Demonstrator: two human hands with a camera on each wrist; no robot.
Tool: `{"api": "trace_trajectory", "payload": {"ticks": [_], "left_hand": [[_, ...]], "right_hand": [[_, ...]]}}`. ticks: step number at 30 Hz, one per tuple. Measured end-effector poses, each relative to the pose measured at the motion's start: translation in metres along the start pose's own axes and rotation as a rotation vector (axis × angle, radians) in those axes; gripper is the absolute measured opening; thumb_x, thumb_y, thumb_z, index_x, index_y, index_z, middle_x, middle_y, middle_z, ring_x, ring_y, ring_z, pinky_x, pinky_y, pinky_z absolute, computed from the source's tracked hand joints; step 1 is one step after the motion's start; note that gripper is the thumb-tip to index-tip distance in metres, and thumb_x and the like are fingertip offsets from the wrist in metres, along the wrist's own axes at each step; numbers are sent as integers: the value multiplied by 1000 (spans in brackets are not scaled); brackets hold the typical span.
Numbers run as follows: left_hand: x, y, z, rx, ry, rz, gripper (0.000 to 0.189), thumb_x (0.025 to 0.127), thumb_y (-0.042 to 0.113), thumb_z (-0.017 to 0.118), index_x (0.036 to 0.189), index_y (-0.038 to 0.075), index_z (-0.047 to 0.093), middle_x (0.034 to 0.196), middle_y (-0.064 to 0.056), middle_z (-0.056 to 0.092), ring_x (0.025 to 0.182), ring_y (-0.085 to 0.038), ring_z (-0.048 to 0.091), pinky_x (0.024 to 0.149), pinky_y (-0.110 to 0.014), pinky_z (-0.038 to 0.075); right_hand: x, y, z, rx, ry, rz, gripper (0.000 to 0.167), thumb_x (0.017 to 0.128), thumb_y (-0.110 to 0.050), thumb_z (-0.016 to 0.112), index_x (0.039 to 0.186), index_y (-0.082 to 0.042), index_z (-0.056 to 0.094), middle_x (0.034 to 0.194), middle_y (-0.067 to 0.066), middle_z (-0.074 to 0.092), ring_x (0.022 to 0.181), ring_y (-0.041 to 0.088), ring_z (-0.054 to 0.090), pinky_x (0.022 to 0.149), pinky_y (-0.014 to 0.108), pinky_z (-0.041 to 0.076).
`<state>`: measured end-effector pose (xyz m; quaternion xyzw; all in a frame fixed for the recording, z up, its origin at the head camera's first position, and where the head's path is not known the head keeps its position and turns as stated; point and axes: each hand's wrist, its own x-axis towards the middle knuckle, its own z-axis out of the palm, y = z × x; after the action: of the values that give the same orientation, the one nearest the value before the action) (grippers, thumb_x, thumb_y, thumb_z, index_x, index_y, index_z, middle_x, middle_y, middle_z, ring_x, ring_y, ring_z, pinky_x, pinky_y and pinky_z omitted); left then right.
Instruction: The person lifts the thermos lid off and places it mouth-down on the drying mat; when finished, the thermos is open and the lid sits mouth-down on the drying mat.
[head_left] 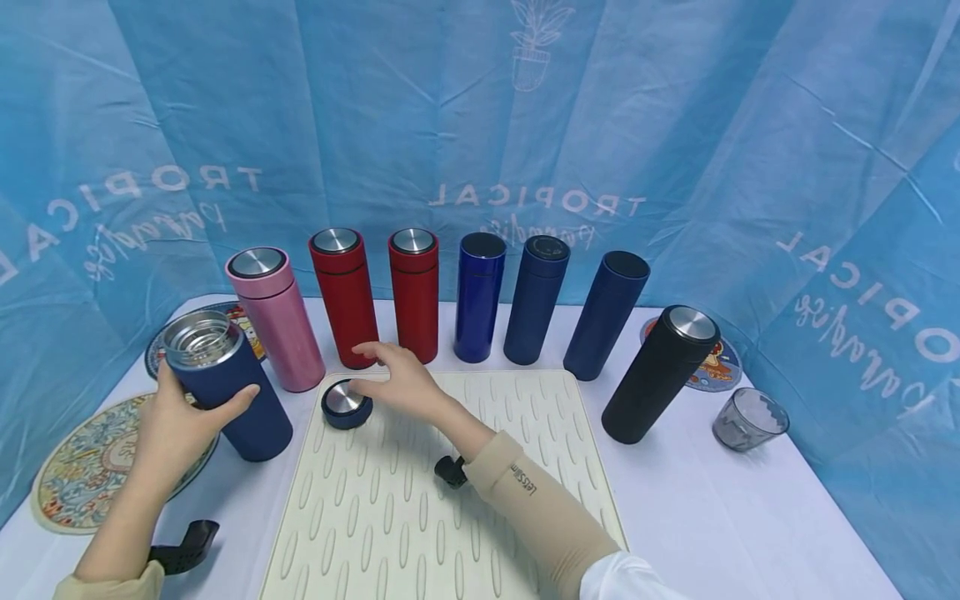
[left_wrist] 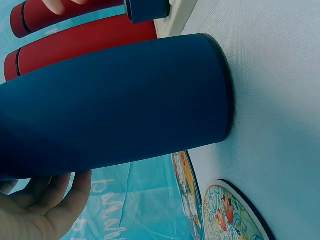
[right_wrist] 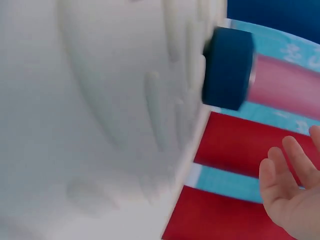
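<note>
My left hand grips a navy thermos bottle whose mouth is uncovered, showing a steel rim and inner wall. In the left wrist view, the fingers curl against the side of the navy body, its base close to the white cloth. The matching navy lid, with a silver top, lies on the cream mat near its far left corner. Beside that lid is my right hand, fingers loosely extended. The right wrist view shows this hand holding nothing, apart from the lid.
A pink thermos, two red ones, several blue ones and a black one stand around the mat. A clear glass sits at the right. Patterned round mats lie at the left and far right.
</note>
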<state>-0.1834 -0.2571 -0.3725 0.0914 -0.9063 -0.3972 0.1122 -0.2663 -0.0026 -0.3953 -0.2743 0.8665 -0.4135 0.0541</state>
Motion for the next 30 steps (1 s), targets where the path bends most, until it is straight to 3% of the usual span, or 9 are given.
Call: {"api": "trace_trajectory", "payload": {"ticks": [5,10,17,30], "left_hand": [[1,1,-1,13,-5,-16,103,80,47,65,146,3,0,134,-38,32,114,-57,39,84,-69,36],[1,0,-1,13,-6,-21,104,80,47,65,146,2,-1,134,-39,32,114,-57,39,83,-69,36],[0,0,-1,10,-2,-15,102,80,47,66,146,2,2,134,-37,33,115,-56,39,84,-68,36],[-2,3,-2,15,-11,-29,102,81,46,65,146,3,0,135,-37,31,116,-55,38,86,-68,35]], "right_hand": [[-15,4,-23,187,91,-9,44,89,-23,61,130,-16,50,127,3,54,114,15,50,94,31,43],[-34,7,-49,307,155,-2,41,91,-20,58,130,-11,49,127,10,53,118,24,48,92,34,42],[-67,-5,-86,318,219,61,40,92,-13,54,130,-3,48,128,16,51,117,31,48,93,37,41],[-108,39,-113,357,309,181,39,94,-13,53,131,-3,47,128,17,50,116,30,47,99,42,36]]}}
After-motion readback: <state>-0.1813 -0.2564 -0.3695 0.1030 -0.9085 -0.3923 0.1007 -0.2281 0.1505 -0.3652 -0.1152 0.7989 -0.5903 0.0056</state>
